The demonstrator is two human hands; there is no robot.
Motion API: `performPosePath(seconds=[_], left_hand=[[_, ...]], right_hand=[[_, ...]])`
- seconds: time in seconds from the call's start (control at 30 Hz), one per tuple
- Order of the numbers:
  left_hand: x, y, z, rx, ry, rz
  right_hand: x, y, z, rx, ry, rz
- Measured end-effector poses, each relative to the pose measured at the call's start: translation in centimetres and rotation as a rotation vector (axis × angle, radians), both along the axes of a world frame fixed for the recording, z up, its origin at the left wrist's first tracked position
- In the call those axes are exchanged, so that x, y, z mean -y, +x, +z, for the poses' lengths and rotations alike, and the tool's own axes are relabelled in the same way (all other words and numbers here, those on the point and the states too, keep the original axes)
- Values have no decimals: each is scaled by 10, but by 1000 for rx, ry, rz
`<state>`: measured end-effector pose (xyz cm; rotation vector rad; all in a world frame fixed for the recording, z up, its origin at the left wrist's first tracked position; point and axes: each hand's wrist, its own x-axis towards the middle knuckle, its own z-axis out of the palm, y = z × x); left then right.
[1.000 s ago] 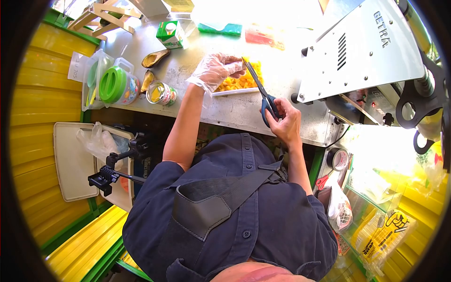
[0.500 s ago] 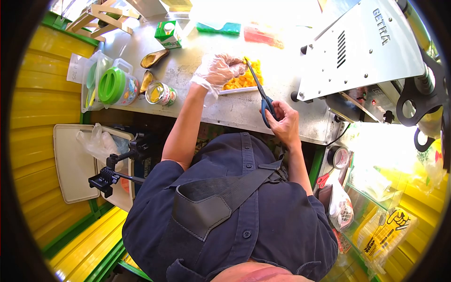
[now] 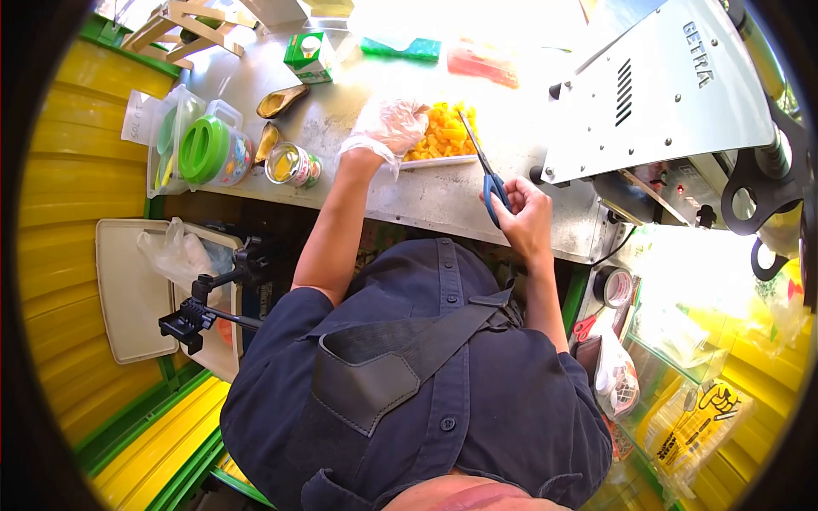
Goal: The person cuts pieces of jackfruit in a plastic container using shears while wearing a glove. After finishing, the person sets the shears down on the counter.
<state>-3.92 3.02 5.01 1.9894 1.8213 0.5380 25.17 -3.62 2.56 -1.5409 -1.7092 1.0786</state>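
My left hand (image 3: 392, 128), in a clear plastic glove, is at the left edge of a white tray (image 3: 445, 161) heaped with yellow-orange cut pieces (image 3: 447, 134). Its fingers are curled; whatever they may hold is too small to make out. The bare fingers of my right hand (image 3: 521, 209) are closed around the dark blue handles of scissors (image 3: 486, 166). The blades point up and left over the right side of the pieces and look closed or nearly so.
Left of the tray stand an open can (image 3: 291, 166), dark peels (image 3: 281, 101), a green-lidded jug (image 3: 204, 152) and a green-white carton (image 3: 308, 58). Green (image 3: 400, 49) and pink (image 3: 483, 64) packs lie behind. A metal machine (image 3: 660, 94) stands right.
My left hand has moved left, away from the scissors' tips, uncovering more pieces. My right hand and the scissors have shifted slightly right.
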Motion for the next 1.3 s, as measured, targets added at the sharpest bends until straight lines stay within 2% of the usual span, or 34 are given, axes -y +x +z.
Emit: performPosePath(seconds=[0.03,0.1,0.13,0.2,0.37,0.5,0.63,0.83,1.0,1.17,1.3], left_hand=[[0,0,0,1,-1,-1],[2,-1,-1,1,73,-28],[2,-2,-4,2,69,-30],[-2,-4,-16,-51,61,-24],[-4,-7,-21,-84,71,-4],[5,-3,2,7,48,67],[4,-9,-3,30,35,81],[4,-7,-7,42,37,72],[5,-1,-1,60,34,82],[8,-4,0,72,22,109],[8,-7,-3,76,39,112]], right_hand=[[-1,0,7,1,-1,-1],[-2,-6,38,326,93,51],[-4,-8,48,327,89,50],[-10,-10,65,646,187,130],[-24,-16,104,875,219,273],[-34,-20,111,900,232,253],[-39,-23,113,879,239,238],[-45,-26,121,959,214,362],[-67,-36,104,923,162,471],[-72,-30,86,854,175,449],[-70,-13,83,684,125,389]])
